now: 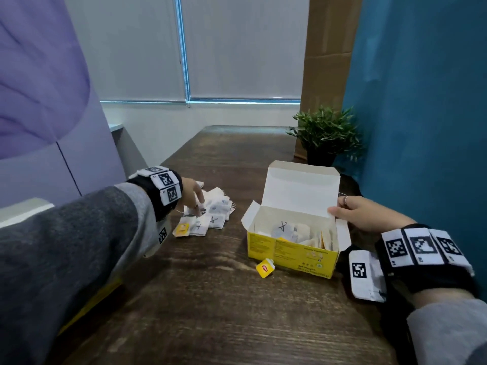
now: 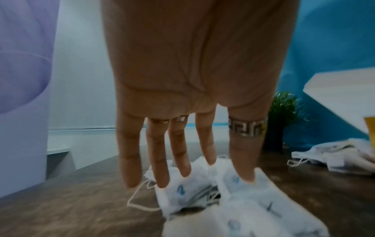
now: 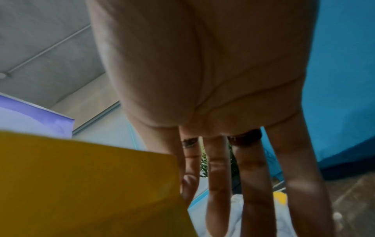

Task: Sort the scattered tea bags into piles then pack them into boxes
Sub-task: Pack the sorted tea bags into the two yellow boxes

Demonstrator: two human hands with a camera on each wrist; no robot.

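An open yellow tea box [image 1: 292, 250] stands on the wooden table [image 1: 210, 299], white lid up, with several tea bags inside [image 1: 292, 230]. My right hand [image 1: 350, 212] is at its right end, thumb in front of the lid's edge and fingers behind it; the yellow box wall [image 3: 91, 184] fills the right wrist view's left. A pile of white tea bags [image 1: 213, 214] lies left of the box. My left hand [image 1: 196, 197] reaches down onto the tea bags [image 2: 239, 197], straight fingertips [image 2: 183, 170] touching them. A loose yellow tag [image 1: 264, 268] lies before the box.
A potted plant [image 1: 325, 135] stands at the back right against the teal wall [image 1: 421, 114]. A purple panel [image 1: 39, 101] bounds the left. More tea bags [image 2: 336, 158] lie toward the box in the left wrist view.
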